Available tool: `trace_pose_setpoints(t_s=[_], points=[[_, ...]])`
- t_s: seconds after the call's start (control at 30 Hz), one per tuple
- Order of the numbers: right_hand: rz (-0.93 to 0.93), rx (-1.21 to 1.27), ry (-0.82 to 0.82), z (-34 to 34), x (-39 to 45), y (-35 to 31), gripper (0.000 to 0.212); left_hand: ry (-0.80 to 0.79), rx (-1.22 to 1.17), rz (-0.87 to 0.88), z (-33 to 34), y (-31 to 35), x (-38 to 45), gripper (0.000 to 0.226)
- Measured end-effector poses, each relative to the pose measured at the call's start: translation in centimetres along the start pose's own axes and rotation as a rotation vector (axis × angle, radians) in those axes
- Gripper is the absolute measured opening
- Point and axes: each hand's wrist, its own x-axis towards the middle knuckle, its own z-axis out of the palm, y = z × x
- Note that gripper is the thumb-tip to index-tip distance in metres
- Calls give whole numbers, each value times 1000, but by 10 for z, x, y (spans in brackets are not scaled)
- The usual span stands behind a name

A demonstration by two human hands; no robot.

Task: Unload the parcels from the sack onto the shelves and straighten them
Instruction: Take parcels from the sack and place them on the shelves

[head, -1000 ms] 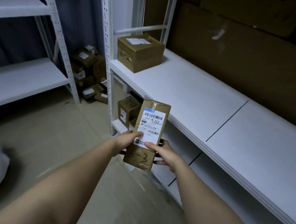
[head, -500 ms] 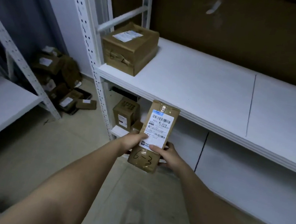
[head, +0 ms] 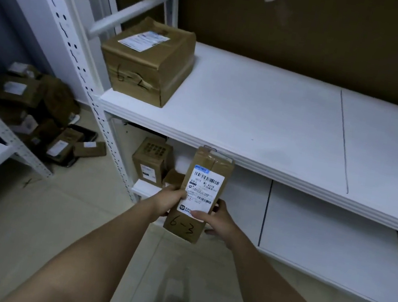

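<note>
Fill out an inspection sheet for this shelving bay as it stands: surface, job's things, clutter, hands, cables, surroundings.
Surface: white upper shelf, mostly bare; a seam line crosses its right part.
Job's things: narrow parcel marked 6-3, held upright in front of the shelf edge, label facing the camera; box marked 6-2 sits at the shelf's left end.
Clutter: pile of parcels on the floor to the left; small boxes on the lower shelf.
Hands: left hand and right hand both grip the 6-3 parcel's lower half.
Cables: nothing seen.
Surroundings: white perforated upright, brown back wall, tiled floor; the sack is not in view.
</note>
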Motion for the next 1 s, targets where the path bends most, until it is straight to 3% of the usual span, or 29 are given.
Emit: trace_pose_setpoints(t_s=[0.47, 0.73, 1.0], points=[[-145, -35, 137, 16, 176, 126, 84, 21, -20, 68, 14, -121, 200, 30], [-242, -81, 196, 28, 283, 208, 83, -7, -12, 245, 25, -204, 323, 36], [-384, -71, 313, 32, 340, 251, 86, -3, -15, 415, 32, -242, 388, 42]])
